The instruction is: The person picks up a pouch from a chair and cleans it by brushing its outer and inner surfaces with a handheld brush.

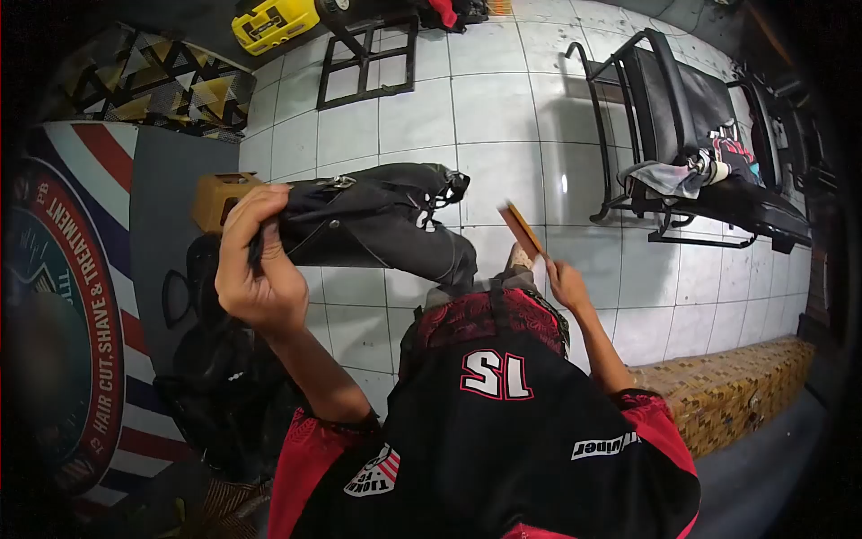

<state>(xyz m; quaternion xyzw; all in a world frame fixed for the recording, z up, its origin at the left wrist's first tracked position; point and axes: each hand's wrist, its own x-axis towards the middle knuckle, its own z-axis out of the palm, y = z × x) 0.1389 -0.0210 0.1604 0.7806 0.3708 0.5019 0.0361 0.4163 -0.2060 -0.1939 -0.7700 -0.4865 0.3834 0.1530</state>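
Observation:
My left hand (pixel 260 260), raised at the left, is closed on the end of a dark grey denim-like garment (pixel 377 220). The cloth stretches to the right in loose folds, with a metal fitting, a round stud and stitched seams; whether it is trousers or a jacket I cannot tell. My right hand (pixel 566 283) is closed around a long, flat, brown wooden brush-like tool (pixel 523 232) with a dark edge. The tool is slightly blurred and stands apart from the cloth, to its right, above my bare foot (pixel 521 258).
Black metal-framed seats (pixel 673 117) at the right carry cloths. A black frame (pixel 368 67) lies on the white tiles by a yellow toy car (pixel 274 25). At the left are a cardboard box (pixel 215 199), a black bag (pixel 215 395) and a round barber sign (pixel 63 323). A patterned ledge (pixel 732 391) is lower right.

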